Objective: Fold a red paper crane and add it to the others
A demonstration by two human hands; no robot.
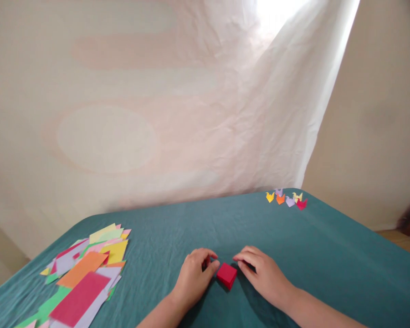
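Note:
A small folded square of red paper [227, 275] lies on the green-blue tablecloth between my two hands, one corner toward me. My left hand [197, 275] rests just to its left, fingers curved and thumb tip close to the paper's left corner; whether it touches I cannot tell. To the right of the paper is my right hand [263, 275], its thumb and index finger bent and a little apart, with nothing visible between them. Neither hand grips the paper.
A loose pile of coloured paper sheets [82, 296] spreads over the left side of the table [177, 228]. Several small origami figures [280, 199] in yellow, orange, lilac and red stand at the far right corner. A pale cloth [191, 114] hangs behind the table.

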